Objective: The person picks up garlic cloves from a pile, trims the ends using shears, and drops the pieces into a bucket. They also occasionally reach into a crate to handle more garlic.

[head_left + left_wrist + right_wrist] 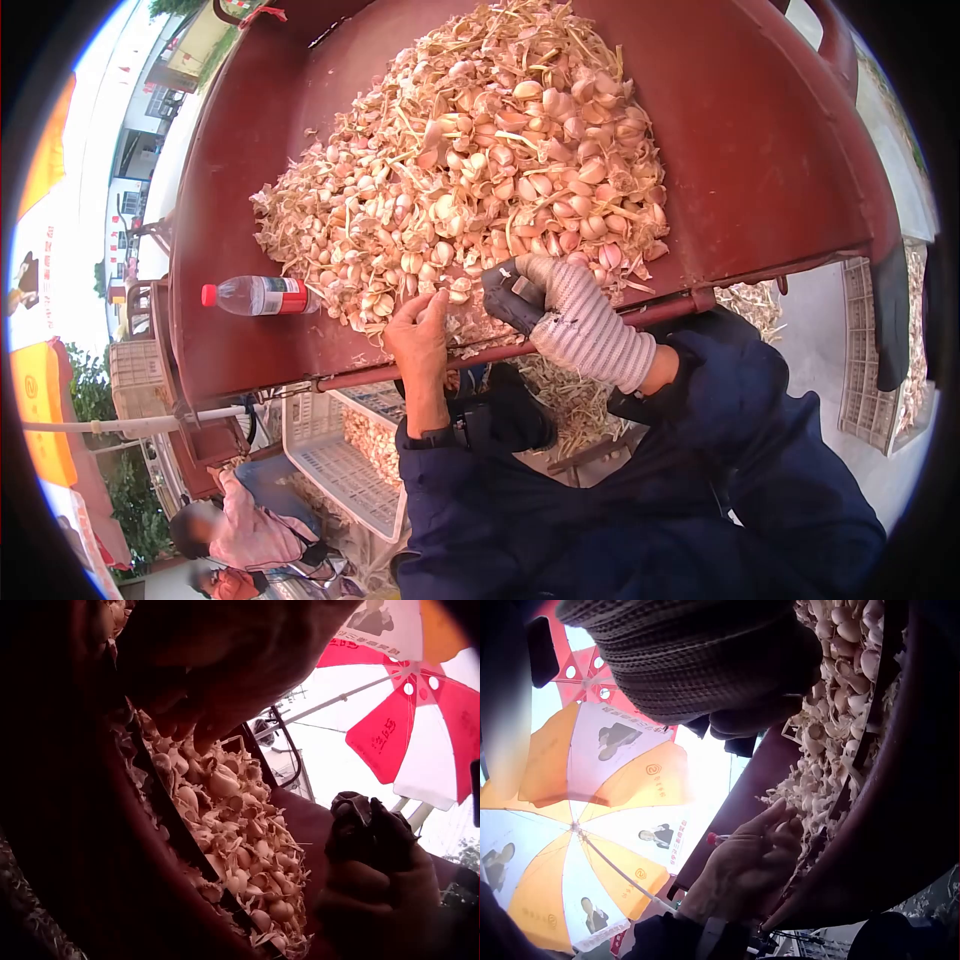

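Note:
A big heap of loose garlic cloves (440, 205), mixed with papery skins and dry stalks, lies on a red metal tray (740, 130). My bare left hand (418, 340) is at the heap's near edge, fingers bent toward the thumb. To its right is my right hand (585, 315), in a ribbed knitted glove with black coverings on the finger ends. Those black finger ends (371, 814) are bent close together, over the near rim. The two hands are apart. I cannot tell whether either hand pinches a clove, as the fingers hide what is between them.
A clear plastic bottle (262, 296) with a red cap lies left of the heap. Below the tray's rim stand plastic crates (345, 490), with garlic in one. Another crate (862, 350) is at the right. A person in pink (262, 525) sits at lower left. Umbrellas (577, 825) are overhead.

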Demonstrator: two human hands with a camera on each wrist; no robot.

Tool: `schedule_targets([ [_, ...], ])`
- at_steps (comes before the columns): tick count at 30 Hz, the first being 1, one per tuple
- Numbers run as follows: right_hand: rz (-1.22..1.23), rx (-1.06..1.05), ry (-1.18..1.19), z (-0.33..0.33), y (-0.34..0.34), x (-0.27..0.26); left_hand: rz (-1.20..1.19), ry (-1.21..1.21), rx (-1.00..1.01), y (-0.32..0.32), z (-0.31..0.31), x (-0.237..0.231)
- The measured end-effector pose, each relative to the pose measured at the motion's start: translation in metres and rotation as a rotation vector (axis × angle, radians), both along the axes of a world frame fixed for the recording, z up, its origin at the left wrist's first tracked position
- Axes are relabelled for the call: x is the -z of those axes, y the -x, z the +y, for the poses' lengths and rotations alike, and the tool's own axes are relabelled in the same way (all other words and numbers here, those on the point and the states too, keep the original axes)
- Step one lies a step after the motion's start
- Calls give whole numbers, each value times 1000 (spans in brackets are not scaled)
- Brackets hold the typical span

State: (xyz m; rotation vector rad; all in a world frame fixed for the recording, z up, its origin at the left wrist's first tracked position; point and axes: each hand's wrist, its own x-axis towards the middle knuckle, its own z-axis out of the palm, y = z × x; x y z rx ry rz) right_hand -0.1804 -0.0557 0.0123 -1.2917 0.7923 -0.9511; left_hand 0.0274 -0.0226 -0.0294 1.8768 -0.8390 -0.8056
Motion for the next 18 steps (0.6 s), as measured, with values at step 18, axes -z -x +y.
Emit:
schedule_targets([
  [18, 487, -64, 448, 0, 1, 18, 638, 205, 50, 13, 17, -23],
])
